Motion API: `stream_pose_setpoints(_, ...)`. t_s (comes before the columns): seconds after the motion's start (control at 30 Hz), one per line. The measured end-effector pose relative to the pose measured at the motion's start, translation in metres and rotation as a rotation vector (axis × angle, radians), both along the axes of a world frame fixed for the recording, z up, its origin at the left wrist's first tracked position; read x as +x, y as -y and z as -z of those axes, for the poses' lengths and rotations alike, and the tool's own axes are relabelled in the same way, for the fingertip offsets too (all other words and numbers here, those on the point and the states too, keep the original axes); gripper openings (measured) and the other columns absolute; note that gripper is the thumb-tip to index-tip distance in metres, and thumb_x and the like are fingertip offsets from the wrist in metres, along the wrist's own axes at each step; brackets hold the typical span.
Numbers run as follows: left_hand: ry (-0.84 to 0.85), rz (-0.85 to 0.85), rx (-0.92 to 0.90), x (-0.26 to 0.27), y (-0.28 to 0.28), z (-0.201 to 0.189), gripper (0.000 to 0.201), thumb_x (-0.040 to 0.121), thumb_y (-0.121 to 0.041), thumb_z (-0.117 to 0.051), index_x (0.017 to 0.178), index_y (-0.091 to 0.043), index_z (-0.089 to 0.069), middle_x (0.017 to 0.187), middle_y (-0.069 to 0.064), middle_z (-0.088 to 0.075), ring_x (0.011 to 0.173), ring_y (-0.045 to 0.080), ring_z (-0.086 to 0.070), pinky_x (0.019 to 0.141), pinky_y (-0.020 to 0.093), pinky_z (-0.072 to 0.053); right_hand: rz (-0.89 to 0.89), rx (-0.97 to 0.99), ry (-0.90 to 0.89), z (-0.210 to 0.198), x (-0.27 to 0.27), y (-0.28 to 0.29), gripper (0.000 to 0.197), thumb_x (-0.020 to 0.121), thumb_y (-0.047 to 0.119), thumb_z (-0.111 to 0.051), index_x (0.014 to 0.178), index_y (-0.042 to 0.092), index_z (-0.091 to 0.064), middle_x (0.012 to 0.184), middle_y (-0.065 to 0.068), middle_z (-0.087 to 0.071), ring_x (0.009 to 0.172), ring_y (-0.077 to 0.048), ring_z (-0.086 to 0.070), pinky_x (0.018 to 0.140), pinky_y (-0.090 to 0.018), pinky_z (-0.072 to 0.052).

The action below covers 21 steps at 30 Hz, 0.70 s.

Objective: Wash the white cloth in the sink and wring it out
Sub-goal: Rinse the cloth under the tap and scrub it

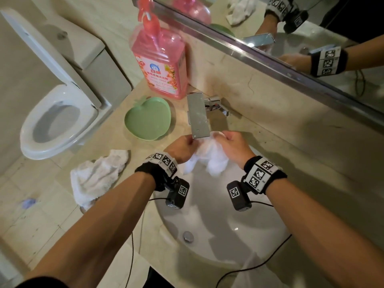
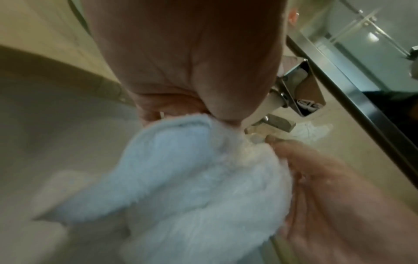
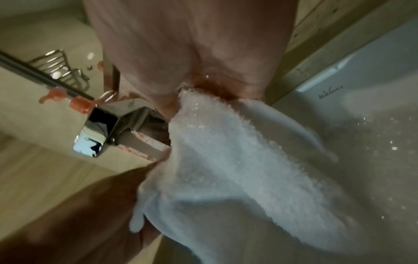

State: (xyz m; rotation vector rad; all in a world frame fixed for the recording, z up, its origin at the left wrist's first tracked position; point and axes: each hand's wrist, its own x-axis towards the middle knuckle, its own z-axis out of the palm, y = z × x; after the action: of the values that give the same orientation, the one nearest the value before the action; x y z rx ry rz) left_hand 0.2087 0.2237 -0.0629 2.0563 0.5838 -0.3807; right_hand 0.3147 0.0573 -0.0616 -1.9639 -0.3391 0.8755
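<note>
A wet white cloth (image 1: 209, 156) hangs bunched between both hands, just under the spout of the chrome faucet (image 1: 198, 117) and above the white sink (image 1: 218, 235). My left hand (image 1: 184, 147) grips its left part and my right hand (image 1: 230, 145) grips its right part. In the left wrist view the cloth (image 2: 192, 187) droops from my curled left hand (image 2: 192, 107), with the right hand (image 2: 328, 196) beside it. The right wrist view shows the soaked cloth (image 3: 237, 169) pinched in my right hand (image 3: 203, 85), and the faucet (image 3: 122, 125) to its left.
A second white cloth (image 1: 97, 177) lies crumpled on the counter left of the sink. A green apple-shaped dish (image 1: 148, 119) and a pink pump bottle (image 1: 161, 65) stand behind it. A toilet (image 1: 56, 121) is at far left. A mirror (image 1: 311, 38) runs along the back wall.
</note>
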Motion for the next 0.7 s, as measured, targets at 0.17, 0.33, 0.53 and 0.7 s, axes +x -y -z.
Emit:
stream_pose_setpoints(0.17, -0.076, -0.025, -0.072, 0.005, 0.002, -0.004, 0.034, 0.1, -0.025, -0.052, 0.127, -0.007, -0.063, 0.121, 0.01, -0.067, 0.104, 0.023, -0.064, 0.098, 0.036, -0.049, -0.154, -0.04, -0.037, 0.009, -0.013, 0.002, 0.028, 0.084, 0.038, -0.079, 0.107, 0.024, -0.069, 0.104, 0.007, -0.073, 0.098, -0.012, -0.067, 0.087, -0.032, -0.053)
stream_pose_setpoints(0.33, -0.003, -0.109, -0.085, -0.012, 0.0, -0.012, 0.051, 0.096, -0.052, -0.041, 0.12, -0.009, -0.053, 0.119, 0.013, -0.063, 0.099, 0.019, -0.058, 0.091, 0.038, -0.046, -0.127, -0.011, 0.014, 0.012, -0.02, -0.016, 0.026, 0.093, 0.037, -0.068, 0.107, 0.017, -0.076, 0.103, 0.008, -0.072, 0.095, -0.013, -0.064, 0.076, -0.025, -0.048)
stream_pose_setpoints(0.53, -0.007, -0.045, 0.017, -0.033, -0.015, -0.009, 0.035, 0.098, -0.036, -0.056, 0.12, -0.01, -0.055, 0.11, 0.007, -0.064, 0.095, 0.021, -0.059, 0.082, 0.033, -0.044, -0.089, -0.004, 0.015, 0.012, -0.022, -0.026, 0.019, 0.098, 0.027, -0.062, 0.11, 0.013, -0.068, 0.1, 0.0, -0.072, 0.096, -0.018, -0.066, 0.067, -0.018, -0.046)
stream_pose_setpoints(0.7, 0.025, -0.058, -0.023, -0.032, -0.017, -0.008, 0.032, 0.103, -0.039, -0.043, 0.089, -0.018, -0.063, 0.082, 0.0, -0.059, 0.076, 0.016, -0.05, 0.069, 0.029, -0.039, -0.222, -0.019, -0.08, 0.005, -0.022, -0.024, 0.036, 0.082, 0.039, -0.081, 0.105, 0.013, -0.073, 0.09, 0.003, -0.072, 0.079, -0.009, -0.067, 0.066, -0.018, -0.05)
